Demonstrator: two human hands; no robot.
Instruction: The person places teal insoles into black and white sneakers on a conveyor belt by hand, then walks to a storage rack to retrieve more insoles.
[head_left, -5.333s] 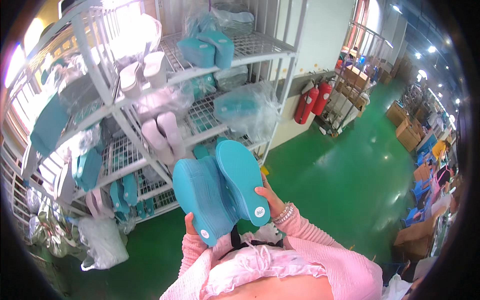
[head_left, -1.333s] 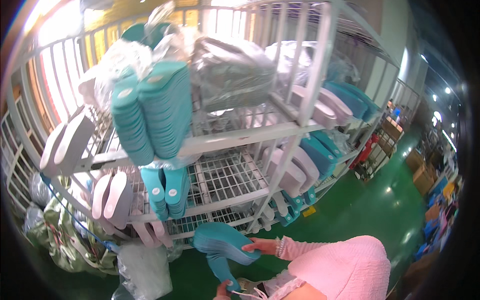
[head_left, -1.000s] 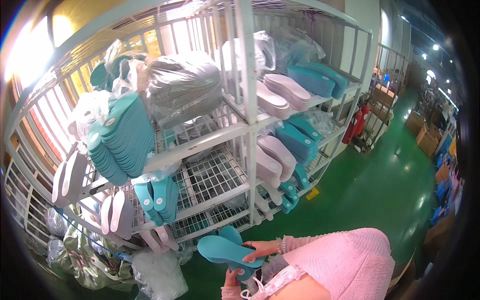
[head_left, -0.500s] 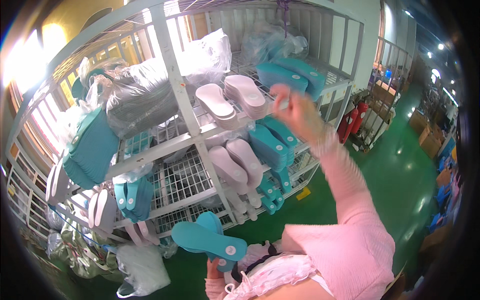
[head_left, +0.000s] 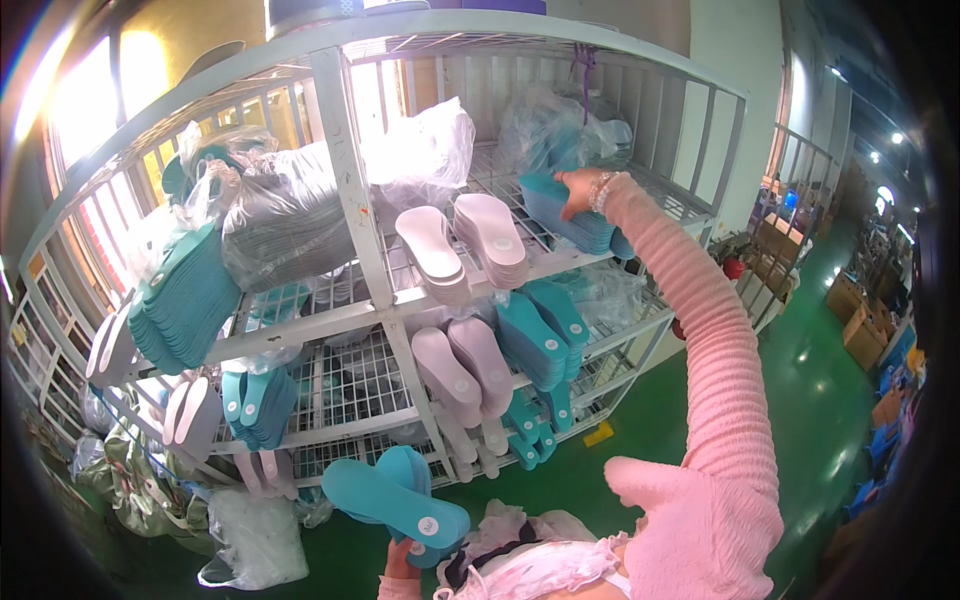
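Note:
Low in front of me, my left hand (head_left: 402,560) grips several teal insoles (head_left: 385,497), fanned across each other with round white labels at their heels. My right arm stretches up to the top shelf level. There my right hand (head_left: 583,190) has its fingers and thumb around the upper part of a stack of teal insoles (head_left: 560,212); the arm and hand cover part of that stack. To its left, two stacks of pale pink insoles (head_left: 490,232) stand at the shelf edge.
The white metal rack (head_left: 350,170) has wire-mesh shelves. More teal insoles (head_left: 535,330) and mauve insoles (head_left: 450,375) fill lower levels. Clear plastic bags (head_left: 420,145) lie on top, and another bag (head_left: 255,540) is on the green floor (head_left: 640,470). Cardboard boxes (head_left: 865,325) stand at right.
My right hand has gone from a blurred reach in front of the top shelf to contact with the teal stack. My left hand and its insoles have shifted slightly left and down.

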